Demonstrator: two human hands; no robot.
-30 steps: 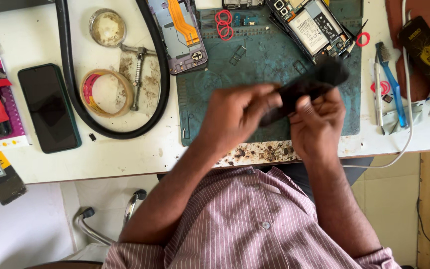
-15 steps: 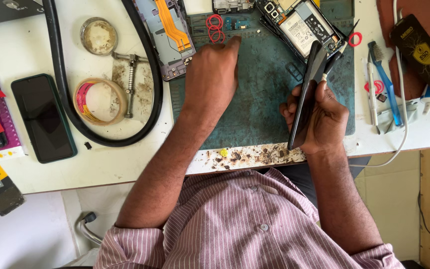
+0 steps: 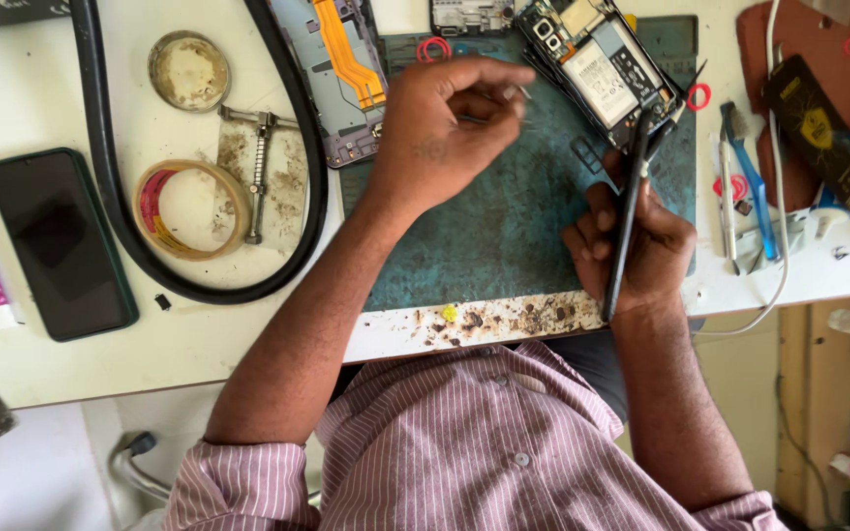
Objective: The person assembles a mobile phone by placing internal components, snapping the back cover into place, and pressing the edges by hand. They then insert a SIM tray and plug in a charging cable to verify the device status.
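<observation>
Centre frame, over green mat (image 3: 504, 236) | left hand (image 3: 445, 123) fingertips pinched, object too small to tell | right hand (image 3: 641, 246) grips dark phone (image 3: 627, 216) edge-on | open phone (image 3: 597, 64) above.

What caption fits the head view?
Right hand holds a dark phone panel edge-up; left hand pinches something tiny above green mat.

Black phone (image 3: 59, 241) lay near the bench's left edge, tape roll (image 3: 189, 208) beside it. Blue-handled brush (image 3: 745, 177) sat toward the right edge.
</observation>
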